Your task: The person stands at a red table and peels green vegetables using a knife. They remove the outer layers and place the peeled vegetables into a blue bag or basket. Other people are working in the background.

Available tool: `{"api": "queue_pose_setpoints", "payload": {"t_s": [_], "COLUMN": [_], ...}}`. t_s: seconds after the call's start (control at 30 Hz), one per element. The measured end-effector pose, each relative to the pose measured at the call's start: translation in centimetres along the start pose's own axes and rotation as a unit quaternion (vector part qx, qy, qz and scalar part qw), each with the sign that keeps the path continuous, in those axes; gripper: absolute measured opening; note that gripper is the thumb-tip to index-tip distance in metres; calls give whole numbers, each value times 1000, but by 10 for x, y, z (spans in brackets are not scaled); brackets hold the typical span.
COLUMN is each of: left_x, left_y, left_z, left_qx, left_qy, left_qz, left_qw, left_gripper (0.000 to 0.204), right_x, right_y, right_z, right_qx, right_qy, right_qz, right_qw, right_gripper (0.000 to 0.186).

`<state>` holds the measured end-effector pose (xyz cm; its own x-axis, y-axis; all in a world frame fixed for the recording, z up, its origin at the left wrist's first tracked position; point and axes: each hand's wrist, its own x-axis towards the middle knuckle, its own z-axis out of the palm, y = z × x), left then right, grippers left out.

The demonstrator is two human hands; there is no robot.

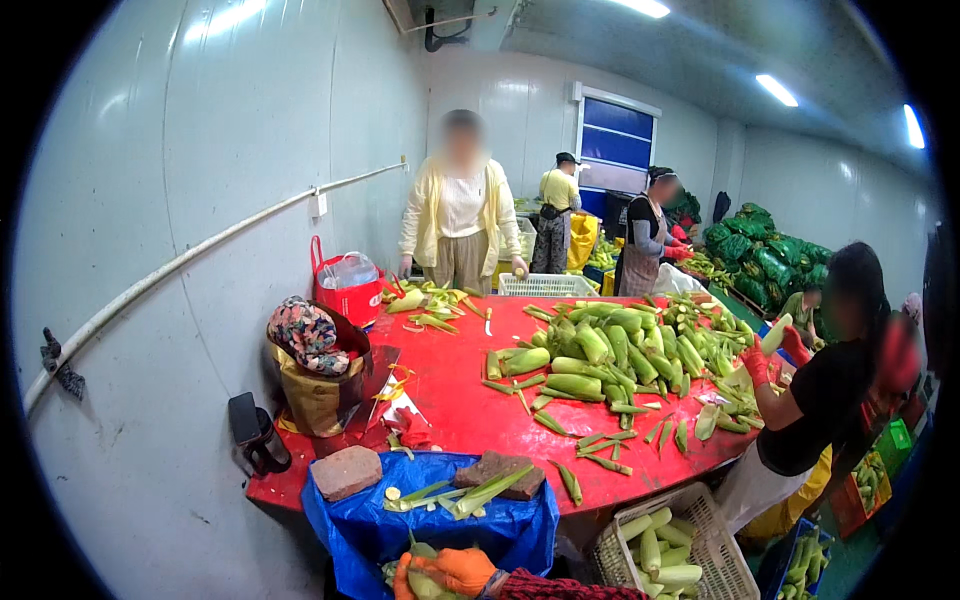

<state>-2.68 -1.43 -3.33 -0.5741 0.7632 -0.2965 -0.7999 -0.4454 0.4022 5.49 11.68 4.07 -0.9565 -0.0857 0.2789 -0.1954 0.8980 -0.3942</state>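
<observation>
At the lower edge my right hand (463,570), in an orange glove, closes over a green ear of corn (424,551) still in its husk. My left hand (403,580), gloved in orange too, shows only in part; its fingers press against the other side of the ear. The picture's edge cuts off the lower part of the ear. Both hands are over a blue plastic sheet (345,535). Beyond them, stripped husk leaves (492,490) lie across a dark brick (500,474), and a paler brick (346,472) sits to the left.
A red-covered table (480,410) bears a heap of corn (610,350). A crate (715,530) holding pale ears stands at right. Bags (315,385) and a black cup-like container (257,435) line the left side. Co-workers (460,215) stand around; one at right (820,390) holds an ear.
</observation>
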Motion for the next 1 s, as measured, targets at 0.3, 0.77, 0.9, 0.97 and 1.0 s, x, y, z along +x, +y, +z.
{"api": "queue_pose_setpoints", "payload": {"t_s": [0.3,0.77,0.9,0.97,1.0], "left_x": [-24,-4,-2,-7,-12], "left_y": [15,19,27,28,25], "left_z": [-14,-35,-35,-41,-49], "left_qx": [-19,-59,-27,6,32], "left_qy": [-16,-54,-27,15,51], "left_qz": [-35,-147,-140,-115,-88], "left_qw": [999,986,989,993,994], "left_gripper": [65,58,61,63,64], "right_x": [-19,23,35,35,30], "right_y": [95,-8,-13,-21,-26], "right_z": [42,-6,-12,-6,1], "right_qx": [116,126,147,92,76], "right_qy": [95,-197,-168,-164,-168], "right_qz": [361,-57,-96,-111,-116], "right_qw": [921,971,970,976,976], "right_gripper": [37,70,64,63,63]}}
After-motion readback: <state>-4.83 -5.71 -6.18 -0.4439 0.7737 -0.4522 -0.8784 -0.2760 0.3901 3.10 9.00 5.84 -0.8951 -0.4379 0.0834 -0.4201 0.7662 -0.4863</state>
